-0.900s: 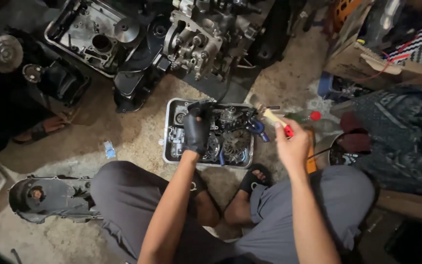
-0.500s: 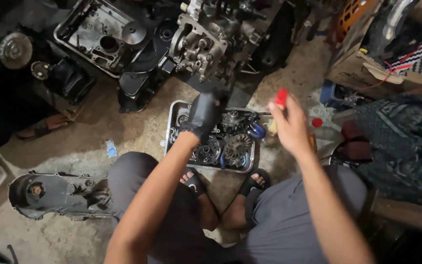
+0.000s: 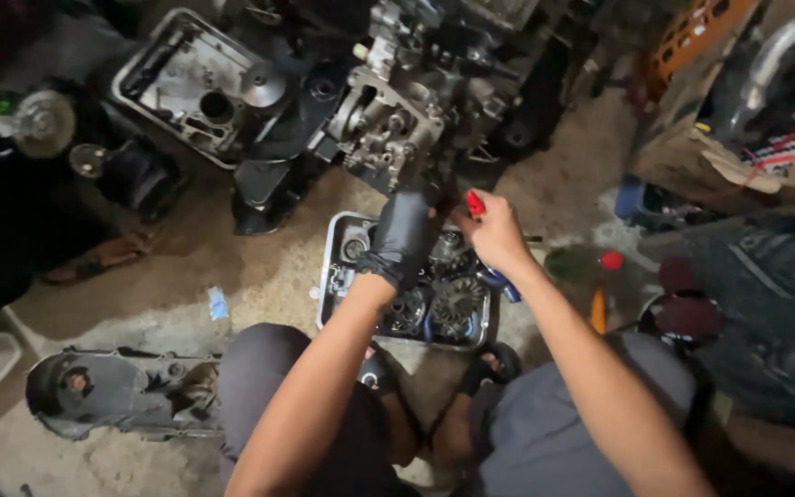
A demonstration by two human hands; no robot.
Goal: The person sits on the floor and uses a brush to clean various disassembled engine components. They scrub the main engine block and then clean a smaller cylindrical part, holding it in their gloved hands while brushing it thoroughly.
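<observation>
Person squatted on the concrete floor (image 3: 259, 276) w/ both arms stretched fwd. Left hand (image 3: 404, 232) wore a black glove and reached up against the lower edge of the engine block (image 3: 397, 129); fingers looked curled together there but couldn't tell if they gripped any part. Right hand (image 3: 494, 235), bare, was closed around a red-handled tool (image 3: 476, 202), only the red tip showing above the fingers, held just beside the gloved hand and right below the engine. Under both wrists sat a metal tray (image 3: 333, 267) on the floor, full of gears and clutch parts (image 3: 453, 304), between the person's knees and the engine. A crankcase cover (image 3: 112, 396) lay by the left knee, an open engine casing (image 3: 195, 87) lay upper left, and a cardboard box (image 3: 701, 161) stood at right
</observation>
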